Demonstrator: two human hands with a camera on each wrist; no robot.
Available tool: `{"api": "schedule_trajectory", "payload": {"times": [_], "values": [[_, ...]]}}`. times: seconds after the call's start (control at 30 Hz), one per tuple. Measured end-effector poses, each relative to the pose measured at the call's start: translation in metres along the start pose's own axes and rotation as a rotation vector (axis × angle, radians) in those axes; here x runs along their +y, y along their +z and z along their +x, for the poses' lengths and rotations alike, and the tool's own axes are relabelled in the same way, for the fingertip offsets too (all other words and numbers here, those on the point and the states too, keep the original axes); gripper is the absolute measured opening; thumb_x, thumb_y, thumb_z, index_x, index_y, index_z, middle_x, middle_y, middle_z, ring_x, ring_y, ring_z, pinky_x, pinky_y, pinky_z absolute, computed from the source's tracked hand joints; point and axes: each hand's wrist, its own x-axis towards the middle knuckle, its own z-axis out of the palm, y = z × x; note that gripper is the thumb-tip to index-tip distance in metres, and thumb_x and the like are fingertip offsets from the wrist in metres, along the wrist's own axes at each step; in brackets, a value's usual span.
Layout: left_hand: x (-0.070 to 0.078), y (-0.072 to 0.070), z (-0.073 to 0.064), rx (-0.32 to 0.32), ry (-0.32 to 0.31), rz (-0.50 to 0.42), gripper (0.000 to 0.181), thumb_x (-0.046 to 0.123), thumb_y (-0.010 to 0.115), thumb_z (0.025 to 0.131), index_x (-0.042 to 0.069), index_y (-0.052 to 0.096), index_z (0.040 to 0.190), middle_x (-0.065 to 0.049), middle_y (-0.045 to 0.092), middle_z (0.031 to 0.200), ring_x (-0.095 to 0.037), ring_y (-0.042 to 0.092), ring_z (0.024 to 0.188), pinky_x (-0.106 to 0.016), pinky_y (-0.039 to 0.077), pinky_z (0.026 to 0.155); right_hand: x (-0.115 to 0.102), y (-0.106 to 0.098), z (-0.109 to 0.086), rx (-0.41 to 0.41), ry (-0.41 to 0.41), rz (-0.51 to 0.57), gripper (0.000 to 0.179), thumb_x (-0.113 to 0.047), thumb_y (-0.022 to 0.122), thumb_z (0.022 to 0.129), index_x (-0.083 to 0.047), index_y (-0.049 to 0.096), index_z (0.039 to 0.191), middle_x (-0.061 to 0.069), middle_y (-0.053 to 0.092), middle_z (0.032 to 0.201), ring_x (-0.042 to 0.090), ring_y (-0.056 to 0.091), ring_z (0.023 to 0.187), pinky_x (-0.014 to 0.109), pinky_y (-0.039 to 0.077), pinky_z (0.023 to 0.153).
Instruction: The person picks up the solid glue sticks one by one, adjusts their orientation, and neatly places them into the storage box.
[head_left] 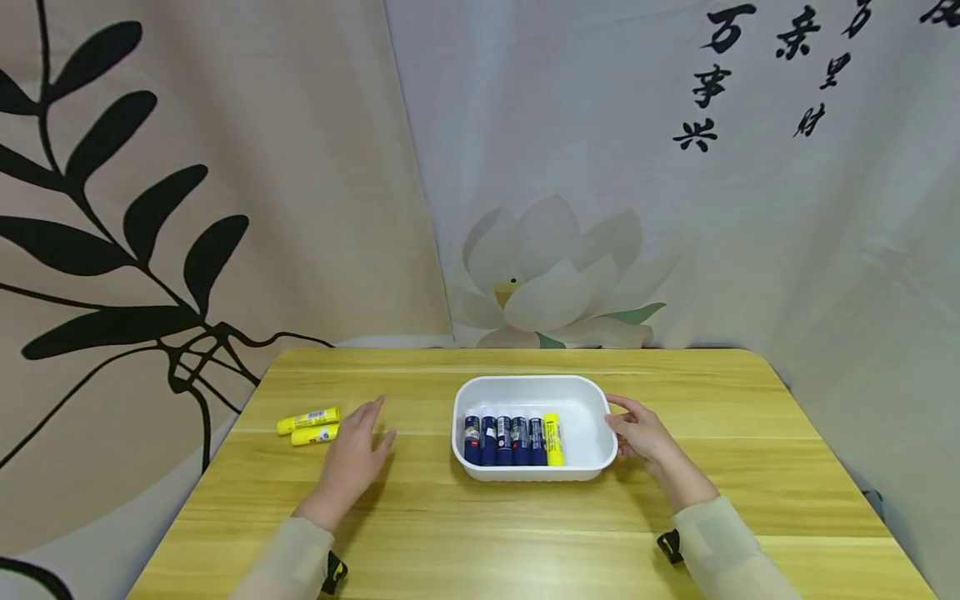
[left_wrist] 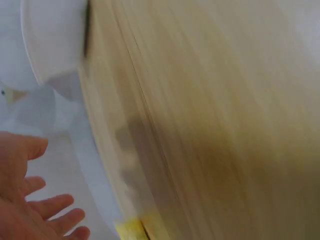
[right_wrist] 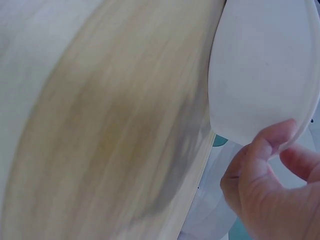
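Two hands rest on the table: the right hand, its grip pinching the three-o'clock rim of the white tray, and the left hand, grip spread, near two yellow glue sticks at its ten o'clock.

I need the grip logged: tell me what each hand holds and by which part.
The right hand holds the white tray by its right rim, thumb over the edge. The left hand holds nothing, fingers straight, near two yellow glue sticks.
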Motion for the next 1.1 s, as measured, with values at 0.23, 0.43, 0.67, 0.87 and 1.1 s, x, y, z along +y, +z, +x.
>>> {"api": "schedule_trajectory", "payload": {"times": [0.23, 0.43, 0.67, 0.87, 1.1], "values": [[-0.041, -0.012, -0.005, -0.046, 0.048, 0.225, 0.067, 0.031, 0.063, 0.091, 0.007, 0.034, 0.146, -0.028, 0.037, 0.143, -0.049, 0.034, 0.130, -0.067, 0.032, 0.099, 0.000, 0.000, 0.000, 0.000, 0.004, 0.005, 0.046, -0.016, 0.050, 0.098, -0.011, 0.039, 0.143, 0.013, 0.050, 0.102, 0.017, 0.053, 0.072, 0.028, 0.048, 0.059], [-0.064, -0.019, -0.009, -0.080, 0.041, 0.281, 0.066, 0.031, 0.064, 0.090, 0.008, 0.036, 0.145, -0.029, 0.038, 0.142, -0.050, 0.035, 0.129, -0.070, 0.031, 0.096, -0.002, 0.001, 0.000, 0.005, 0.012, -0.002, 0.046, -0.015, 0.050, 0.098, -0.011, 0.040, 0.142, 0.013, 0.051, 0.103, 0.017, 0.054, 0.072, 0.028, 0.048, 0.059], [-0.081, -0.018, -0.010, -0.076, 0.055, 0.313, 0.053, 0.024, 0.066, 0.089, 0.006, 0.050, 0.136, -0.029, 0.049, 0.131, -0.047, 0.044, 0.121, -0.065, 0.036, 0.094, -0.001, 0.000, 0.000, 0.009, 0.008, -0.019, 0.046, -0.016, 0.050, 0.098, -0.012, 0.039, 0.143, 0.013, 0.051, 0.104, 0.017, 0.055, 0.074, 0.029, 0.049, 0.060], [-0.085, -0.021, -0.008, -0.002, 0.149, 0.348, 0.041, 0.010, 0.070, 0.084, 0.012, 0.063, 0.124, -0.024, 0.056, 0.116, -0.043, 0.057, 0.102, -0.057, 0.048, 0.078, -0.001, 0.000, 0.000, 0.002, 0.000, -0.025, 0.046, -0.016, 0.049, 0.099, -0.012, 0.039, 0.143, 0.014, 0.050, 0.106, 0.016, 0.055, 0.072, 0.029, 0.050, 0.060], [-0.091, -0.023, -0.004, -0.014, 0.199, 0.341, 0.043, 0.003, 0.070, 0.082, 0.013, 0.064, 0.124, -0.022, 0.055, 0.114, -0.040, 0.056, 0.094, -0.055, 0.051, 0.075, -0.002, 0.000, -0.001, -0.001, 0.011, -0.019, 0.046, -0.017, 0.049, 0.099, -0.013, 0.038, 0.143, 0.015, 0.050, 0.106, 0.016, 0.053, 0.070, 0.029, 0.049, 0.059]]}}
